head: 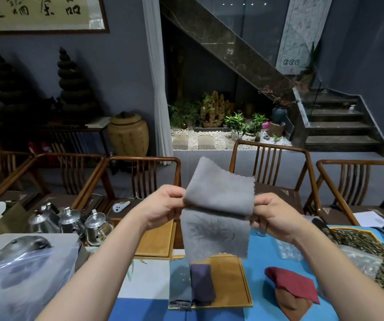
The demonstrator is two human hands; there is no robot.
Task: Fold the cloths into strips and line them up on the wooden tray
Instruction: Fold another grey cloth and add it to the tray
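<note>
I hold a grey cloth up in the air above the table. My left hand pinches its left edge and my right hand pinches its right edge. The top part of the cloth is folded over away from me; the lower part hangs down. Below it lies the wooden tray, with a grey-blue folded strip and a dark purple folded strip side by side at its left. A dark red cloth lies on a brown cloth, right of the tray on the blue mat.
A second wooden tray lies further back. Metal teapots stand at the left, behind a clear plastic bag over a dark ornament. Dried tea leaves spread at the right. Wooden chairs line the far side.
</note>
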